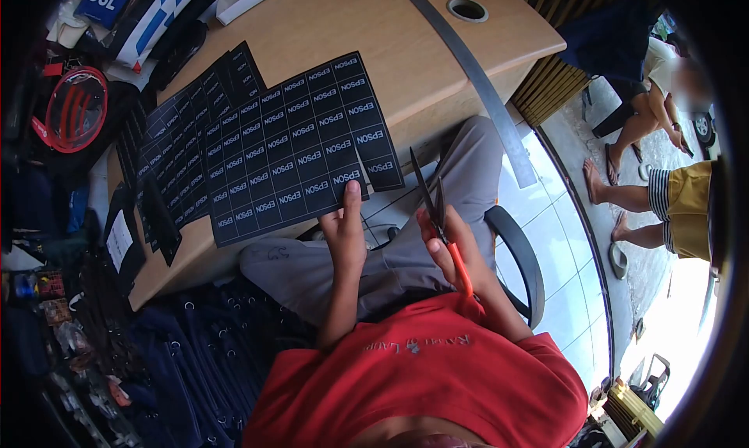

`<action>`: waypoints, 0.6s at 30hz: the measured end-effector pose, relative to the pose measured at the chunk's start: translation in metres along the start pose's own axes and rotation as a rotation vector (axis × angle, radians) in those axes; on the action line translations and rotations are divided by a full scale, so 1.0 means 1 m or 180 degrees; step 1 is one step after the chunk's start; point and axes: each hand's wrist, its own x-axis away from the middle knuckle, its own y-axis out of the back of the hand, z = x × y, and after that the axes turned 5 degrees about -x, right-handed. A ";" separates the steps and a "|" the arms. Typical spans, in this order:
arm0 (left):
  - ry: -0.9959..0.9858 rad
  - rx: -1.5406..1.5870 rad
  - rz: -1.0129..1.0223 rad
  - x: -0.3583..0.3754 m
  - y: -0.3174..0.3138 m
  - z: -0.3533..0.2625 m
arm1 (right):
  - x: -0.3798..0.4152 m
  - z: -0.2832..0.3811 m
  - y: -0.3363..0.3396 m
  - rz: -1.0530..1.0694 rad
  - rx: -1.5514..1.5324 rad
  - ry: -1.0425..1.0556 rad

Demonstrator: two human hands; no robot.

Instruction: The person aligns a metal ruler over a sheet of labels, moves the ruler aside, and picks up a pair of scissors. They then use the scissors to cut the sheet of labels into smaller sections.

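Observation:
A black sheet [292, 147] printed with rows of EPSON labels is pinched at its lower edge by my left hand [346, 228], thumb on top. A slit runs up from that edge near the thumb, partly separating the right-hand column of labels. My right hand [456, 249] is wrapped round scissors [460, 270] with orange handles. Their dark blades point up and stand apart, just right of the sheet and not touching it. More black EPSON sheets [168, 147] lie overlapping on the wooden table behind the held one.
A long metal ruler [476, 77] lies across the wooden table [343, 11] and juts past its edge. A round hole [467, 9] is in the tabletop. Dark blue strap-like goods [203, 354] are piled at lower left. Two other people are outside at right.

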 end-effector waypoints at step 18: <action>0.0494 0.0432 0.0321 -0.010 0.009 -0.003 | -0.010 0.000 0.006 0.0017 0.0619 0.0196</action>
